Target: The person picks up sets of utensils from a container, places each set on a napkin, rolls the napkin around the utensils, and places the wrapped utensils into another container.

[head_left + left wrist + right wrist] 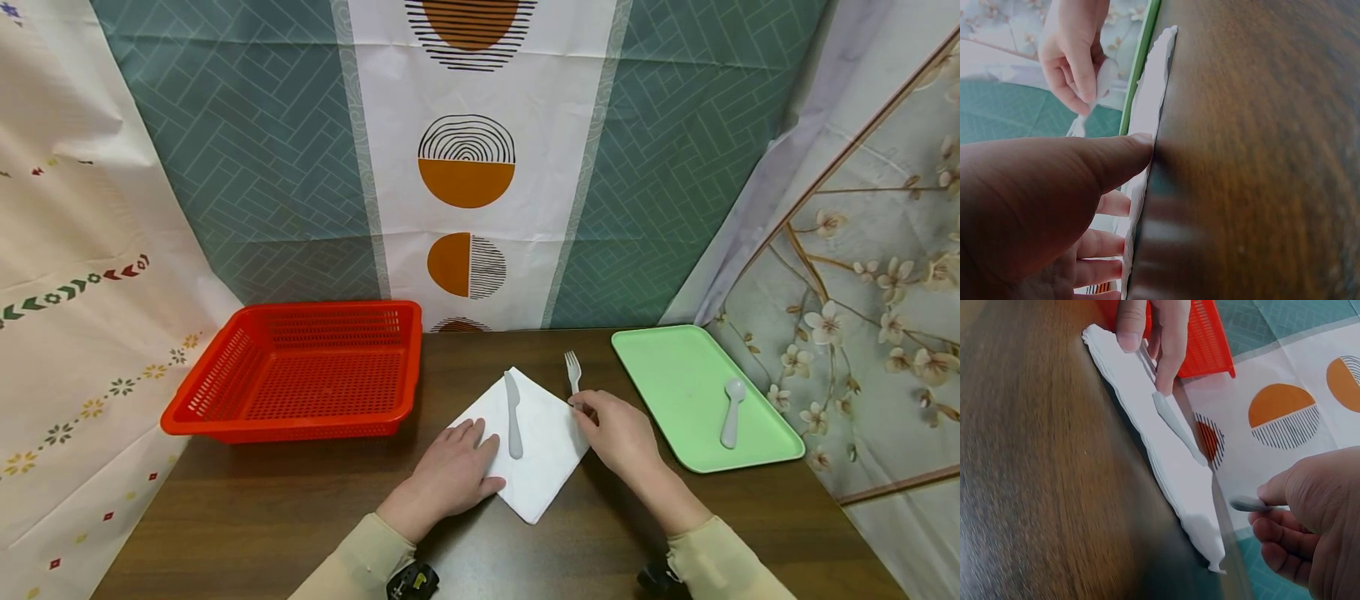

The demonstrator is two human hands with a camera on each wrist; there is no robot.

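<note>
A folded white napkin (543, 458) lies on the wooden table, turned like a diamond, with a light grey plastic knife (513, 421) on it. My left hand (453, 471) rests on the napkin's left side, fingers spread and fairly straight, as the left wrist view also shows. At the right corner, my right hand (618, 429) pinches a light plastic fork (573, 370) between thumb and fingers, its tines pointing away from me. In the right wrist view the fork's handle end (1246, 504) sticks out from the grip, apart from the napkin (1141, 425).
A red perforated basket (292, 429) stands at the back left. To the right lies a green tray (682, 387) with a plastic spoon (732, 412) on it. Patterned cloths hang behind the table (285, 500) and along both sides.
</note>
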